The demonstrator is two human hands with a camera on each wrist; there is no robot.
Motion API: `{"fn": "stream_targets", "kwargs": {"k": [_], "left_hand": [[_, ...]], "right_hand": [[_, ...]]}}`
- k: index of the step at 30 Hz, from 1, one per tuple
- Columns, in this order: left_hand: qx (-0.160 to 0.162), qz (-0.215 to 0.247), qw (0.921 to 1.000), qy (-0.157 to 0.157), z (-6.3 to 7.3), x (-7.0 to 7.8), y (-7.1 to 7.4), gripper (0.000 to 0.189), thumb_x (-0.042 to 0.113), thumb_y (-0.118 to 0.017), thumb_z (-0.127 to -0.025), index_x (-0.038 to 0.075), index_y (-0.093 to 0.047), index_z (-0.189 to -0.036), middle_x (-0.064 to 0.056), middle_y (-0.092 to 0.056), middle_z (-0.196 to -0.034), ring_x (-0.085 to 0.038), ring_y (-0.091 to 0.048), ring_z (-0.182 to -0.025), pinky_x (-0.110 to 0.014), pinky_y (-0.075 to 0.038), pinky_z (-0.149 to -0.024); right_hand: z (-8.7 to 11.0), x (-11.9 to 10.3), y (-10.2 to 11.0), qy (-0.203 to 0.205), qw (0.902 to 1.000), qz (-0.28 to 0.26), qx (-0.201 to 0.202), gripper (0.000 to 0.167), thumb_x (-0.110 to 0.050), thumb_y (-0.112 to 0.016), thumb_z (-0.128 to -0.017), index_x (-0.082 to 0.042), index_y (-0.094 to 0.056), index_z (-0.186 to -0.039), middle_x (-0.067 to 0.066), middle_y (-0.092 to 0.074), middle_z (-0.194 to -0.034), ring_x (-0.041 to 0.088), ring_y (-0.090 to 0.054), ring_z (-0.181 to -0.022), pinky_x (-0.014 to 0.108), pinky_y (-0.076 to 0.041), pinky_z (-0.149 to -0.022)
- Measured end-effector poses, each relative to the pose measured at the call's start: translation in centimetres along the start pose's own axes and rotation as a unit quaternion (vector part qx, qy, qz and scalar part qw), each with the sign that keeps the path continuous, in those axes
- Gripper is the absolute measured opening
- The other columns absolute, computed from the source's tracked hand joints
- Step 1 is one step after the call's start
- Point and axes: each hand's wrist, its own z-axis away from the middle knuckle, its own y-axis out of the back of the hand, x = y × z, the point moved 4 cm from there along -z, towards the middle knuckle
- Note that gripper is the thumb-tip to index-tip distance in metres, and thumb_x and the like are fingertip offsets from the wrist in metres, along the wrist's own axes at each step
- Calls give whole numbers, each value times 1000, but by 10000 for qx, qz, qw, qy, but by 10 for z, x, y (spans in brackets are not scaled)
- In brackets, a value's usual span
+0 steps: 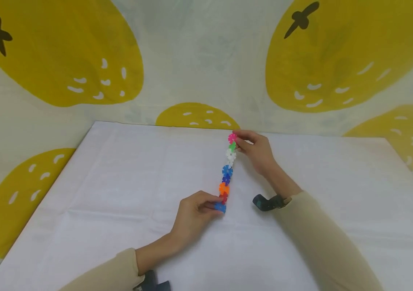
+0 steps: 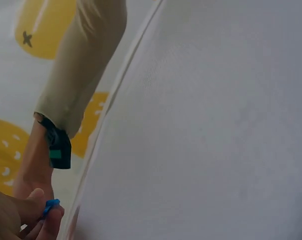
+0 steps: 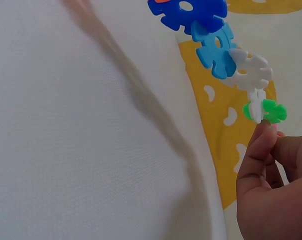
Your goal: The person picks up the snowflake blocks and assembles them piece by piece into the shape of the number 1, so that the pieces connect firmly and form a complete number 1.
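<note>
Between the two hands stretches a chain of interlocking plastic snowflake discs, with white discs (image 1: 230, 155), a dark blue disc (image 1: 226, 179) and an orange disc (image 1: 224, 188) along it. The left hand (image 1: 194, 212) pinches a blue disc (image 1: 220, 207) at the near end between thumb and fingers; this blue disc (image 2: 51, 205) also peeks out in the left wrist view. At the far end, the right hand (image 1: 259, 152) grips the pink disc (image 1: 232, 138). In the right wrist view, a green disc (image 3: 275, 112) sits just above the fingertips, and the pink one is mostly hidden.
A white cloth-covered table (image 1: 119, 173) lies beneath the hands. Behind its far edge hangs a pale cloth (image 1: 206, 52) printed with large yellow fruit shapes. A dark wrist device (image 1: 266, 203) sticks out from the right wrist, another (image 1: 151, 282) from the left.
</note>
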Motion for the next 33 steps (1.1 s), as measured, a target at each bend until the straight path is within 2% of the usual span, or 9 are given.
{"fn": "stream_targets", "kwargs": {"k": [4, 9, 15, 22, 33], "left_hand": [[-53, -9, 9999, 124, -2, -3, -5, 28, -2, -79, -74, 3, -72, -101, -1, -69, -99, -13, -69, -82, -26, -55, -73], [84, -148, 9991, 389, -4, -7, -6, 27, 1, -80, -74, 3, -73, -99, -3, -69, -96, -12, -69, -79, -23, -54, -72], [84, -127, 9982, 578, -5, -10, -8, 25, -5, -79, -73, -3, -71, -97, -12, -69, -93, -23, -69, -77, -24, -54, -71], [38, -296, 9988, 387, -6, -10, -10, 23, 1, -81, -73, 4, -73, -94, -4, -69, -89, -7, -66, -69, -23, -54, -67], [-85, -561, 9984, 79, -9, -11, -15, 20, 5, -81, -74, 8, -74, -93, 1, -69, -86, -5, -62, -63, -23, -53, -60]], "right_hand": [[-5, 7, -6, -96, 9999, 88, -38, 32, -21, -63, -94, -12, -64, -124, 7, -59, -119, 19, -60, -95, 20, -51, -80], [-9, 13, -9, -351, 9990, 278, -19, 31, -20, -61, -95, -12, -64, -124, 7, -59, -118, 19, -60, -94, 20, -51, -80], [-12, 19, -11, -514, 9959, 738, -130, 28, -16, -58, -97, -14, -64, -124, 6, -60, -117, 19, -60, -95, 23, -51, -81], [-13, 22, -11, -536, 9945, 859, -271, 28, -14, -58, -97, -13, -63, -124, 6, -61, -115, 21, -60, -92, 25, -52, -79], [-12, 19, -12, -699, 9899, 1095, -560, 31, -22, -54, -99, -9, -62, -127, 12, -64, -106, 24, -59, -88, 24, -51, -76]]}}
